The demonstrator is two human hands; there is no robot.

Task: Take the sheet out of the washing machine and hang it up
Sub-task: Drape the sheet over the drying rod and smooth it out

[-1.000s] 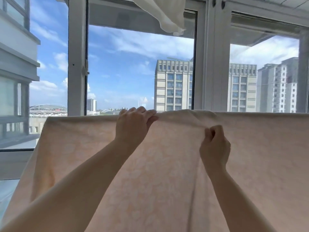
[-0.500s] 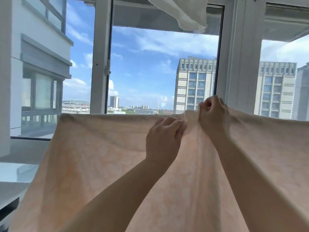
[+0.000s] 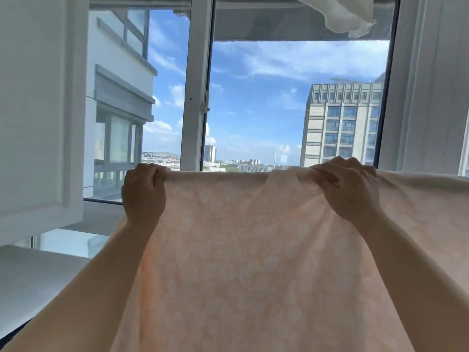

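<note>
A pale peach sheet [image 3: 243,250] with a faint white pattern hangs in front of me, its top edge stretched level at hand height. My left hand [image 3: 143,191] grips the sheet's top left corner with curled fingers. My right hand [image 3: 351,189] grips a bunched fold of the top edge further right. The sheet runs on past the right border of the view. Whatever holds the top edge up is hidden under the cloth. No washing machine is in view.
A white-framed window [image 3: 195,97] stands behind the sheet, with sky and tall buildings outside. A white cabinet door [image 3: 38,110] fills the left side above a white counter [image 3: 33,280]. White cloth [image 3: 347,13] hangs at the top right.
My left hand slid left along the top edge to the sheet's corner, and my hands are now far apart. The edge is pulled straighter. My view turned to the left.
</note>
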